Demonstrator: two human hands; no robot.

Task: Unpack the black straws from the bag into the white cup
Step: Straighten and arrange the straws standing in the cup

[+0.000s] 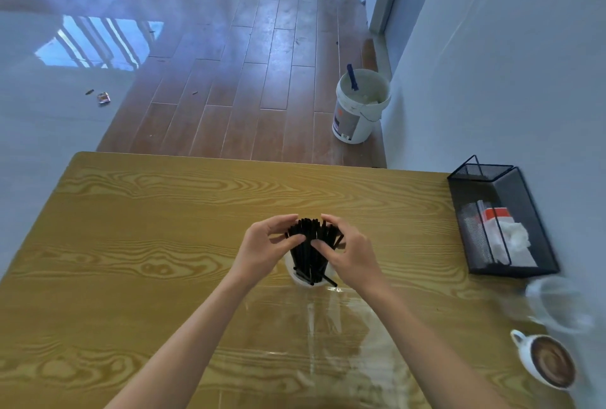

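Observation:
A bundle of black straws point(310, 244) stands in the white cup point(300, 278) at the middle of the wooden table point(131, 228). My left hand point(265, 244) grips the bundle from the left, fingers curled round its top. From the right, my right hand point(347, 248) curls round the same bundle, thumb on its front. One or two straws lie slanted across the cup's rim. The clear plastic bag point(344, 336) lies flat on the table just in front of the cup, between my forearms.
A black mesh basket point(501, 221) with napkins stands at the table's right edge. A clear glass point(557, 303) and a cup of coffee point(547, 362) sit at the near right. On the floor beyond the table stands a white bucket point(359, 106).

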